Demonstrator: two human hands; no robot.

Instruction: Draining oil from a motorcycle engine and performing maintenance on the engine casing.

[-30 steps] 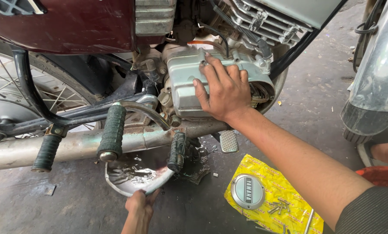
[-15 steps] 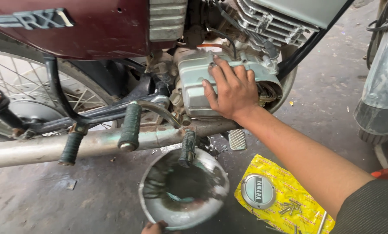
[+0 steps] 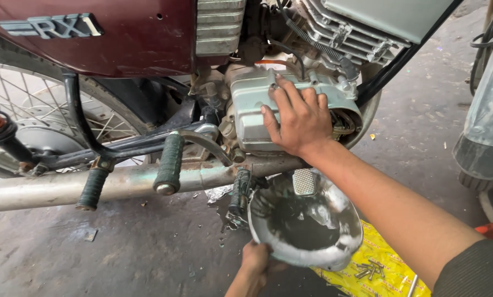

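Right hand point(image 3: 300, 118) flat on grey metal engine side cover point(image 3: 257, 113) of maroon motorcycle point(image 3: 120, 38), fingers spread. Left hand point(image 3: 255, 258) grips rim of dented shiny metal bowl point(image 3: 307, 220), dark oil inside, tilted under engine beside rusty exhaust pipe point(image 3: 120, 184). Loose screws point(image 3: 370, 269) on yellow plastic sheet point(image 3: 389, 258), partly under bowl.

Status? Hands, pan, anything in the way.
Right hand flat on engine side cover. Left hand grips metal pan rim under engine. Brake pedal overhangs pan.
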